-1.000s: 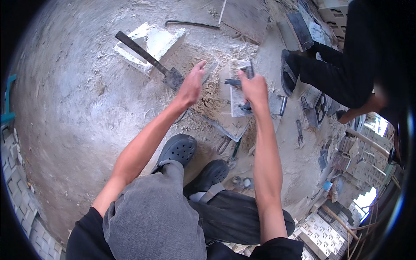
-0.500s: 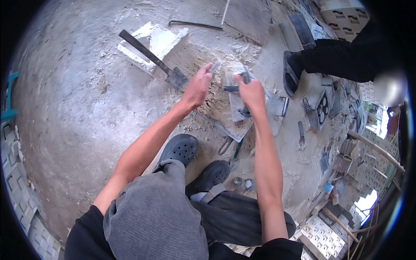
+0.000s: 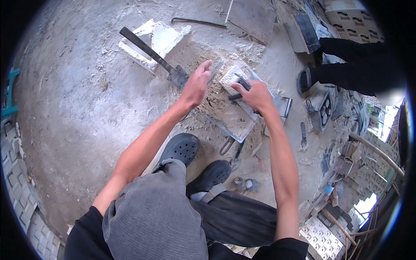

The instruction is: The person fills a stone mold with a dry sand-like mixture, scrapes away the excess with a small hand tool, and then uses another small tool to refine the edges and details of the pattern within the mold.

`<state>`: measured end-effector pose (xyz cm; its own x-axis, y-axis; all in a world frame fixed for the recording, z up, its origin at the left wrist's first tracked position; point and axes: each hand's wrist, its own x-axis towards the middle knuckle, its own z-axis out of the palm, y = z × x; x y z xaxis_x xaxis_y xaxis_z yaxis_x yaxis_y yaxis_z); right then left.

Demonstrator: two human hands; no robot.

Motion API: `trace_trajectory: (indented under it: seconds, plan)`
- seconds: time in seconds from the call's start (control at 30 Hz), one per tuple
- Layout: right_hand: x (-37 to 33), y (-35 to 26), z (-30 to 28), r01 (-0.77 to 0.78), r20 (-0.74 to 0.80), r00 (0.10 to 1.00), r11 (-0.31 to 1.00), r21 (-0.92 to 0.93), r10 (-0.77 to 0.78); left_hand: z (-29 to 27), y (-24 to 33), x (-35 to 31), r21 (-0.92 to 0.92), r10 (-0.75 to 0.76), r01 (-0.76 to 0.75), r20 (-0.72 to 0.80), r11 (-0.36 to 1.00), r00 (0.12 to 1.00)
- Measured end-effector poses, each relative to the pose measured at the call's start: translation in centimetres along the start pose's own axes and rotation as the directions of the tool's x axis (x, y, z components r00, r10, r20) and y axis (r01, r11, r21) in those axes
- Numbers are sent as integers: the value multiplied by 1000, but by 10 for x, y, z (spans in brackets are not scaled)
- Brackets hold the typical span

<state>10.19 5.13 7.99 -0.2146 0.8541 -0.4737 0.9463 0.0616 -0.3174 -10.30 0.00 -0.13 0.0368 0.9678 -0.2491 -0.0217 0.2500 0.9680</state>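
Observation:
My left hand [image 3: 196, 89] is closed with its fingertips on a thin flat grey strip [image 3: 215, 71], perhaps a scraper; its exact kind is unclear. To the right, my right hand [image 3: 258, 96] grips a black metal handle [image 3: 235, 96] above a rectangular slab [image 3: 228, 80] dusted with pale powder. Part of the slab is hidden under that hand. Crumbly tan material [image 3: 213, 102] lies between the hands. Left of my left hand, a trowel-like tool [image 3: 147, 51] with a long dark handle leans across a white powdery block [image 3: 167, 38], its square blade down near my wrist.
A person's dark-clothed leg [image 3: 346, 76] stands at the upper right. Beside it sits a metal box [image 3: 321, 110] with round pieces. A bent rod [image 3: 198, 21] and a board [image 3: 251, 19] lie farther off. Small jars [image 3: 249, 185] stand by my shoe [image 3: 209, 177].
My right hand has shifted slightly right and nearer with the handle, and the slab below has turned. My left hand stays nearly in place. The other person's leg has moved right.

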Motion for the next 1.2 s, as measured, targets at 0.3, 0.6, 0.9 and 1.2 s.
trace_trajectory:
  seconds: [0.3,0.6,0.9,1.2]
  plan:
    - [-2,-9,-46,113,36,993,991,-66,-111,-15,2,-8,65,-28,30,-41,997,999]
    - [19,13,-33,20,72,997,1000,1,-20,-4,9,-9,54,-14,14,-12,998,1000]
    - [19,22,-7,-106,135,985,994,-18,108,-3,0,-5,9,53,-53,-2,999,999]
    - [4,12,-43,25,58,998,994,108,-31,-13,-6,-16,25,-28,28,-5,999,1000]
